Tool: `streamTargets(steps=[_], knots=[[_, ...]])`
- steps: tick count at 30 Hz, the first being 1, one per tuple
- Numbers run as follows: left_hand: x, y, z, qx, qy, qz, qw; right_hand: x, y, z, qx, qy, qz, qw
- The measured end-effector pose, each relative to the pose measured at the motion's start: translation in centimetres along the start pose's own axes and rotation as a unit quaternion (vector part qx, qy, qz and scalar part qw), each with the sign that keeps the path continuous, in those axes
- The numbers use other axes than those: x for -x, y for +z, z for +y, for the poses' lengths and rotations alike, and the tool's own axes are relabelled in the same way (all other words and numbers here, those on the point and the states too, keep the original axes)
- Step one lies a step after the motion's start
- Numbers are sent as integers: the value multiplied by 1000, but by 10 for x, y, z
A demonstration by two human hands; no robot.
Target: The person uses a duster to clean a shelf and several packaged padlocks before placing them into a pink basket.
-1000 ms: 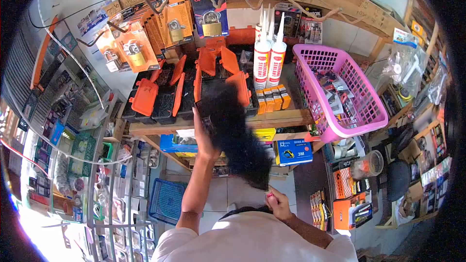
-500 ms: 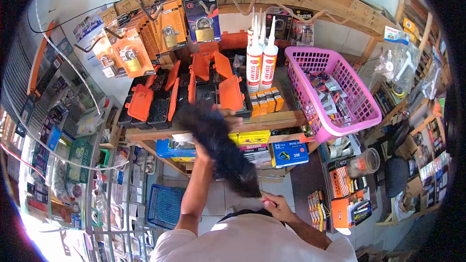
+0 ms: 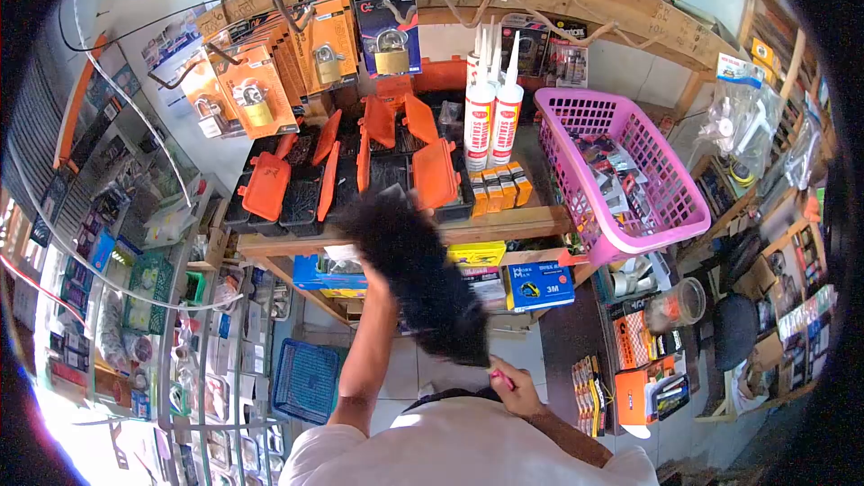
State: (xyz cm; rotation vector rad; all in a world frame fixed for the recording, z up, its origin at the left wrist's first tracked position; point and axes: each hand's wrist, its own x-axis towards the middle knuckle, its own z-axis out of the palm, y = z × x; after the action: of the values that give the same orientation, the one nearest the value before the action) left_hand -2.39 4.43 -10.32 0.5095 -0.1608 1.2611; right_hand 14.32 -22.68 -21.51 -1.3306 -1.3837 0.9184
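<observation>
A black feather duster (image 3: 414, 274) stretches from the box shelf down to my right hand (image 3: 517, 389), which is closed around its pink handle. My left hand (image 3: 376, 281) is raised at the duster's upper left side, its fingers mostly hidden behind the black bristles. Something small and whitish (image 3: 345, 256) shows beside it. Just behind the duster's top end are black boxes with open orange lids (image 3: 267, 186). White sealant tubes (image 3: 493, 121) stand upright right of the boxes, with small orange boxes (image 3: 500, 187) in front of them.
A pink basket (image 3: 621, 243) holding packets stands on the right. Packaged padlocks (image 3: 391, 40) hang from hooks above. Under the wooden edge (image 3: 504, 225) are blue and yellow boxes (image 3: 537, 286). A blue basket (image 3: 306, 381) sits low on the left, near glass shelves.
The duster's bristles look fuller and slightly shifted, its top end a little lower and to the right. The whole view has moved slightly. My right hand still grips the handle.
</observation>
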Motion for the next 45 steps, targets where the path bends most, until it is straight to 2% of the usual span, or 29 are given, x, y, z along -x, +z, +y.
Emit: streamTargets(steps=[1, 3, 5, 7, 8, 9, 11, 13, 15, 16, 17, 19, 20, 21, 22, 23, 25, 27, 29, 31, 32, 33, 35, 37, 38, 39, 41, 43, 45], knots=[[-2, 19, 10, -413, -63, 109, 902, -3, 3, -7, 11, 28, -23, 999], [-4, 39, 14, -61, 24, 101, 993, -3, 8, -2, -6, 42, 7, 999], [-8, 12, 14, -80, 51, 153, 984, 1, 9, 7, 19, 70, -9, 997], [-6, -15, 16, -135, 49, -97, 985, -2, 12, -2, 5, 58, -14, 998], [-9, 3, 14, -312, 4, 120, 942, -3, 13, -5, -10, 45, -15, 999], [-9, 23, 13, -314, 4, 119, 942, -3, 15, 3, -12, 45, -13, 999], [-6, 51, 14, -38, 64, 150, 986, -1, 16, 16, -109, 113, 14, 987], [-10, 23, 14, -15, 52, 160, 986, 0, 11, 8, -56, 92, -18, 994], [-16, 16, 16, 21, -44, -243, 969, -1, 12, 6, -5, 69, -49, 996], [-4, 15, 14, -63, 5, -35, 997, -2, 13, 14, -47, 75, -9, 996], [-7, 30, 11, -195, 70, 83, 975, -2, 14, 18, -89, 82, 30, 992], [-4, 52, 7, -291, 70, 210, 931, -4, 12, 4, -58, 55, 1, 997], [-10, 27, 10, -141, 14, 18, 990, -6, 12, -1, -27, 24, -27, 999], [-15, 16, 13, 18, -44, -175, 983, -4, 13, 5, -28, 25, -26, 999], [-9, 8, 12, -72, -19, -80, 994, -2, 13, 15, -57, 70, 1, 996], [-4, 72, 5, -234, 66, 221, 944, -1, 13, 20, -85, 115, 28, 989], [-6, 45, 4, -200, 47, 186, 961, -4, 12, 4, -55, 97, -7, 994], [-11, 12, 10, -56, -27, -114, 992, -4, 11, 1, -26, 77, -41, 996], [-11, 14, 7, -119, -8, -102, 988, -3, 13, 13, -68, 108, 41, 991], [-10, 46, 1, -168, 58, 207, 962, 0, 15, 15, -57, 104, 0, 993], [-4, 50, 9, -300, 25, 105, 948, -1, 15, 15, -45, 97, -40, 993], [-8, 31, 3, -87, 31, -94, 991, -1, 15, 13, -45, 96, -39, 994], [-4, 45, 7, -152, 20, 110, 982, -5, 14, 9, -84, 88, 55, 991], [-9, 39, 1, -138, 49, 179, 973, -5, 15, 17, -65, 62, 22, 996], [-9, 53, -1, -262, 81, 216, 937, -5, 14, 20, -47, 36, -10, 998], [-8, 26, 9, -110, -11, -86, 990, -5, 12, 19, -47, 36, -10, 998], [-9, 0, 11, -102, -46, -202, 973, -7, 10, 15, -58, 101, 17, 993], [-7, 44, 3, -176, 41, 158, 971, -7, 13, 22, -54, 91, 12, 994], [-9, 26, 4, -324, 92, 167, 927, -6, 15, 20, -50, 82, 7, 995]])
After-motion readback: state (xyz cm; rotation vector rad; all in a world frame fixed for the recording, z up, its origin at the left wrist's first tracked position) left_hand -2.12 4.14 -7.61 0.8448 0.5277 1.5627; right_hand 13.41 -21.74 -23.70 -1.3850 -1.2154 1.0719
